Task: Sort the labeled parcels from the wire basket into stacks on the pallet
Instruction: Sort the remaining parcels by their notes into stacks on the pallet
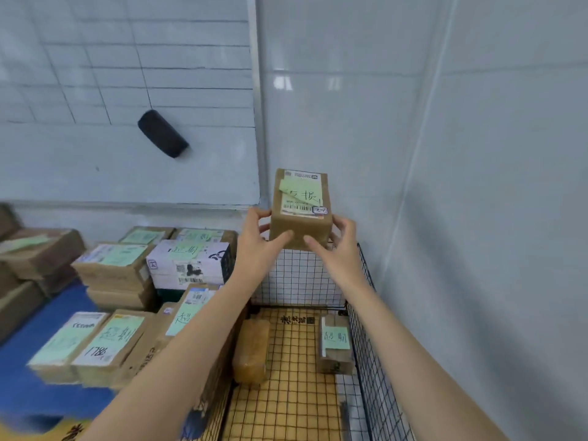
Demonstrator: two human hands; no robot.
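Left of the left hand (257, 240), brown cardboard parcels (111, 272) with green notes sit stacked on the blue pallet (28, 393). It and the right hand (340, 246) grip a labeled brown cardboard box (300, 218) between them. Below them, the black wire basket (366, 313) holds two brown parcels (251, 351).

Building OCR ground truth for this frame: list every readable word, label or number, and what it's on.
"损", with the first character folded under: green note on held parcel.
"超" plus one unclear character: note on small parcel in wire basket.
"超": note on tilted parcel beside the left forearm.
"178": white label on front parcel on pallet.
Too blurred to read: barcodes, printed labels, black characters on basket floor.
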